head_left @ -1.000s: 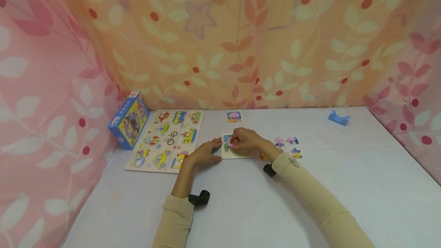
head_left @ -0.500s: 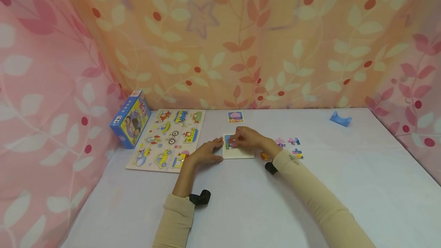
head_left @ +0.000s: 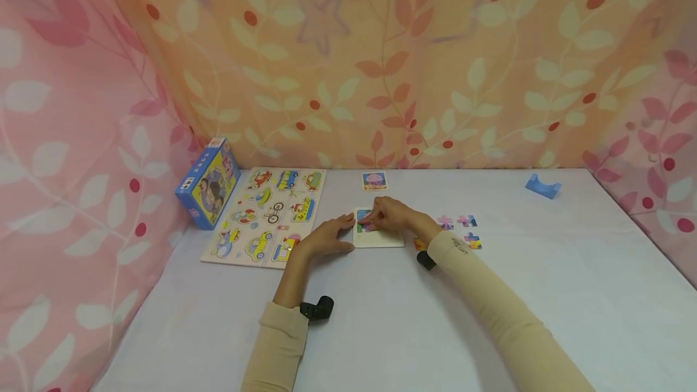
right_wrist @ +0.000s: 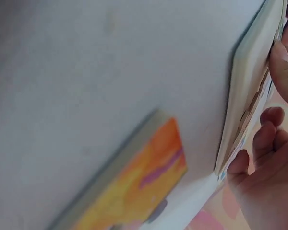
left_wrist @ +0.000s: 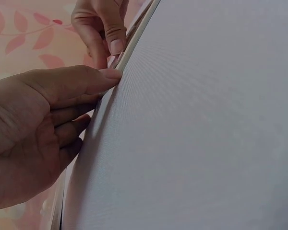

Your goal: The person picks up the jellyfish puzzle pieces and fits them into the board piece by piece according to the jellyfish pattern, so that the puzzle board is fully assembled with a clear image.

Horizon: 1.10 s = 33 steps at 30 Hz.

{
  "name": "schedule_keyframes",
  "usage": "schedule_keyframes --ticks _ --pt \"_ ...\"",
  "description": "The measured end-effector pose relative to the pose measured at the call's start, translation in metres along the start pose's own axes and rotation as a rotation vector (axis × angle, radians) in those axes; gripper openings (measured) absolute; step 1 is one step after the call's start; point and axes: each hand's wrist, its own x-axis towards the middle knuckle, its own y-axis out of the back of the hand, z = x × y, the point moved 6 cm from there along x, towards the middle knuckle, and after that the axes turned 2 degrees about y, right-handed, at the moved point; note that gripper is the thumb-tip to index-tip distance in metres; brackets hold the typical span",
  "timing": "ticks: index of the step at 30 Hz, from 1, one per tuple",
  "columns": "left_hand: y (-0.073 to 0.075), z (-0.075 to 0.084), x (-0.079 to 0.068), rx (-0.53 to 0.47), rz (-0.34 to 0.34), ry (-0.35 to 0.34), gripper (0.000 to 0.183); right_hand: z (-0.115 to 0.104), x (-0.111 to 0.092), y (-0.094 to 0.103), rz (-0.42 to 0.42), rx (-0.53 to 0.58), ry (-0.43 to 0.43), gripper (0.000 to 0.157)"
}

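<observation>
A small pale puzzle tray point(head_left: 378, 241) lies flat on the table, with colourful puzzle pieces point(head_left: 362, 215) at its upper left. My left hand point(head_left: 325, 238) stays at the tray's left side, fingers fairly straight; in the left wrist view its thumb touches the tray's edge point(left_wrist: 134, 44). Over the tray, my right hand point(head_left: 393, 215) has thumb and index fingertips down on a puzzle piece and seems to pinch it. That piece is largely hidden under the fingers. In the right wrist view the other fingers point(right_wrist: 266, 129) are curled beside the tray.
Several loose puzzle pieces point(head_left: 472, 241) lie right of the tray, partly behind the right forearm. A small picture card point(head_left: 374, 181) sits behind it. Left are a large picture-puzzle board point(head_left: 261, 216) and a blue box point(head_left: 209, 183). A blue curved holder point(head_left: 543, 186) rests far right.
The right hand's fingertips have lowered the pink piece onto the tray's upper left, and the index finger now reaches further out. My left hand keeps its place.
</observation>
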Motion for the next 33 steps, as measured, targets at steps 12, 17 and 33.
schedule_keyframes --ticks 12,17,33 --pt "0.001 0.001 0.000 -0.012 -0.001 -0.012 0.065 0.002 0.000 0.004 0.060 0.015 -0.028 0.027" --pt "-0.004 0.000 -0.001 0.001 -0.016 -0.016 0.066 0.001 -0.008 0.008 0.161 -0.167 -0.017 0.024" --pt "0.001 0.003 -0.001 -0.020 0.008 -0.033 0.066 -0.011 -0.005 0.001 0.058 -0.306 0.031 0.033"
